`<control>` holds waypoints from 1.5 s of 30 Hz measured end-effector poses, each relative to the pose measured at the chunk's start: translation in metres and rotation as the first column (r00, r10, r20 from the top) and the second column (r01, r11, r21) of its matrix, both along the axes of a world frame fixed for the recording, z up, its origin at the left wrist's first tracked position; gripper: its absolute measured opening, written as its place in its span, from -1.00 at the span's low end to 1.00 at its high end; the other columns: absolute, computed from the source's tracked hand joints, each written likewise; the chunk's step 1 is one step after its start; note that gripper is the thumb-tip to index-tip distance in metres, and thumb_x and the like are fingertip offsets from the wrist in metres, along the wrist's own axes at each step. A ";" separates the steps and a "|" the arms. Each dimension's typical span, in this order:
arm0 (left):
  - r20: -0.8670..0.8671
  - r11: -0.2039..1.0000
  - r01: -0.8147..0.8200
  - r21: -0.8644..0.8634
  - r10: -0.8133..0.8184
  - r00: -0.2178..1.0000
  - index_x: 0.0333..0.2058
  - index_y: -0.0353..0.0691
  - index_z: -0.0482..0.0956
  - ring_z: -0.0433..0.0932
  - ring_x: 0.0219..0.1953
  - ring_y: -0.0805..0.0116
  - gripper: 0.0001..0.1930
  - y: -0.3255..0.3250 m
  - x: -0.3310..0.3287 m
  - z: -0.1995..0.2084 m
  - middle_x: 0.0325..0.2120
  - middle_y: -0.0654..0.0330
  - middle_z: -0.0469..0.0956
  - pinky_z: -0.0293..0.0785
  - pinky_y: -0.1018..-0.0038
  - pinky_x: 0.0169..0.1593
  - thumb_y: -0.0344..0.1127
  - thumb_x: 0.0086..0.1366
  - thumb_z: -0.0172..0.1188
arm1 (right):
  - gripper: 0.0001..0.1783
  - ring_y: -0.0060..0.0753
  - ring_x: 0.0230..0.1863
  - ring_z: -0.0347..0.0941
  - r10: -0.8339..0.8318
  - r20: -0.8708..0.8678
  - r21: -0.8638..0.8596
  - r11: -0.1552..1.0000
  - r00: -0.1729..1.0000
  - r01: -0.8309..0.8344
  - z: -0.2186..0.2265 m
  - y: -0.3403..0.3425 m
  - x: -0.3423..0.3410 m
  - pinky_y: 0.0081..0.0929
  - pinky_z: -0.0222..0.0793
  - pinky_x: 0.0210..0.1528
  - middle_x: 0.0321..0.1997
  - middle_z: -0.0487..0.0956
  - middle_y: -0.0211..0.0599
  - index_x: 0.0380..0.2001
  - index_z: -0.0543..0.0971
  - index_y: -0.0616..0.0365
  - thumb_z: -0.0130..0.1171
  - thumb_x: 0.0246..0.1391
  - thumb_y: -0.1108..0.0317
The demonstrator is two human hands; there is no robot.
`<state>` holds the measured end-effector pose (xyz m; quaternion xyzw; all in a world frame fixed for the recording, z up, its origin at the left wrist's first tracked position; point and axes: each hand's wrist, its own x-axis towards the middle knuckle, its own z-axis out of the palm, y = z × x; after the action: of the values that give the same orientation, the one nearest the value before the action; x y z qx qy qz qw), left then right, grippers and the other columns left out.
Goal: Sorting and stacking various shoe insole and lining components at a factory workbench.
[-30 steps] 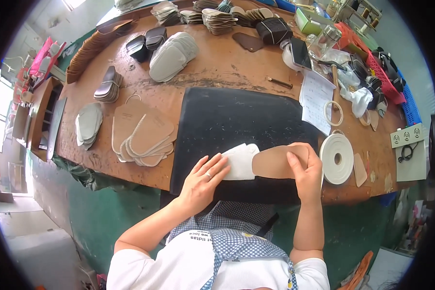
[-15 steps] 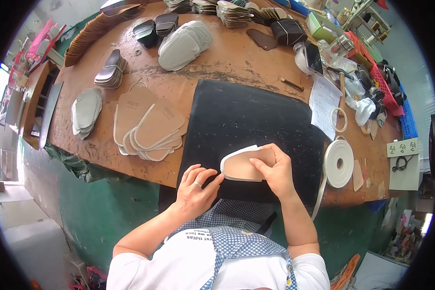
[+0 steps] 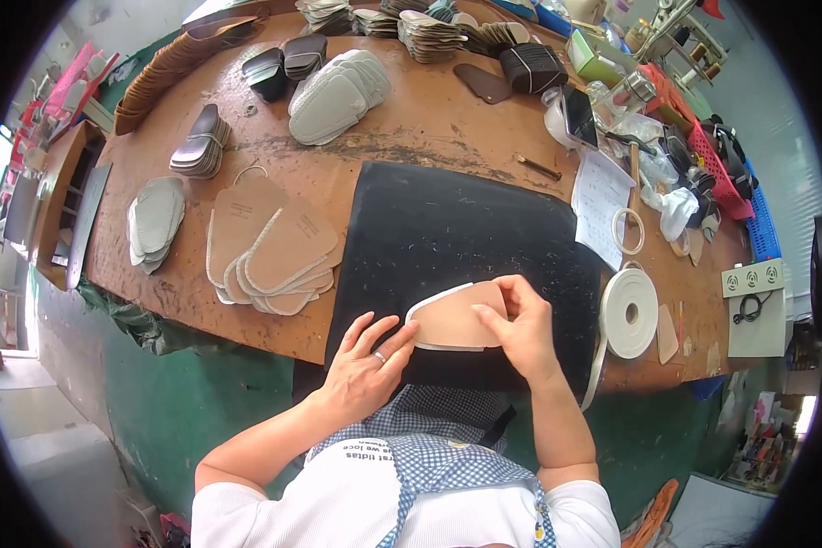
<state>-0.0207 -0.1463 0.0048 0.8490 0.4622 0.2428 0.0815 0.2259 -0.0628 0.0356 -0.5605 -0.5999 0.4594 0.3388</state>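
A tan rounded shoe piece (image 3: 457, 319) with a white strip along its edge is held just over the black mat (image 3: 457, 215). My right hand (image 3: 523, 327) pinches its right end, thumb on top and fingers curled behind. At the narrower left end, the fingertips of my left hand (image 3: 370, 361) press on the rim, with a ring on one finger and the other fingers spread. Left of the mat lies a fanned stack of similar tan pieces (image 3: 288, 251) with pale edges.
On the right stand a roll of white tape (image 3: 616, 315), written papers (image 3: 601, 205) and a cream tape ring (image 3: 627, 231). Grey-white pieces (image 3: 338, 96) and bundled dark pieces (image 3: 201, 144) lie at the far left. A pink basket (image 3: 723, 173) sits at the right edge.
The tan piece now lies flatter, where before it was bent up near my right hand. My left fingertips have come further onto its left end. The whole view has shifted slightly.
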 end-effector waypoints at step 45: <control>0.054 0.421 -0.372 -0.828 0.719 0.693 0.08 -0.57 0.54 0.66 0.01 0.11 0.04 0.120 -0.256 0.021 -0.05 -0.16 0.65 0.55 0.32 0.07 0.32 -0.11 0.56 | 0.08 0.12 0.23 0.51 0.597 0.333 -0.040 0.782 0.730 -0.622 0.008 0.099 -0.207 -0.18 0.43 0.25 0.14 0.57 0.27 0.31 0.25 0.37 0.57 -0.22 0.12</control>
<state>-0.2766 -0.0265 0.0263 0.4553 0.7469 0.2050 0.4391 0.0190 0.0365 0.0433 -0.3880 -0.8145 0.4228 0.0853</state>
